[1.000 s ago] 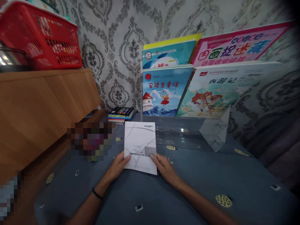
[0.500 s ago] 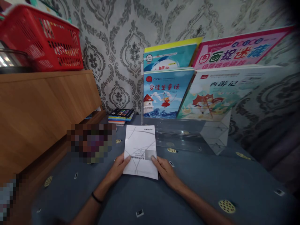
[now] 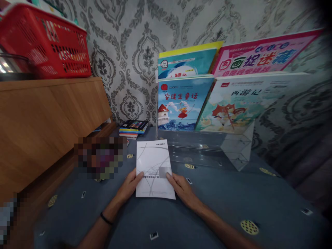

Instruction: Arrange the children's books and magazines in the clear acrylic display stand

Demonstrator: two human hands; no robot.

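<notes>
A white booklet (image 3: pixel 153 155) with grey curved lines and upside-down print is held over the dark blue patterned cloth. My left hand (image 3: pixel 132 181) grips its left edge, thumb on the cover and the other fingers mostly hidden underneath. On the opposite edge, my right hand (image 3: pixel 180 185) holds it the same way, its thumb beside a grey printed square. A black band circles my left wrist. Beyond the booklet stands a clear display rack (image 3: pixel 207 141) with picture books, among them a blue book (image 3: pixel 185 103) and a pale green-white book (image 3: pixel 233 103) in the front row.
A small stack of books (image 3: pixel 133 128) lies by the wall at the back. On the left, a wooden cabinet (image 3: pixel 52 110) carries a red plastic basket (image 3: pixel 62 52) and a metal pot (image 3: pixel 15 67). The cloth (image 3: pixel 207 214) spreads around my arms. A pixelated patch covers something left of the booklet.
The booklet has tilted slightly and its top edge has shifted a little left. Both hands keep their hold. The whole view has moved very slightly.
</notes>
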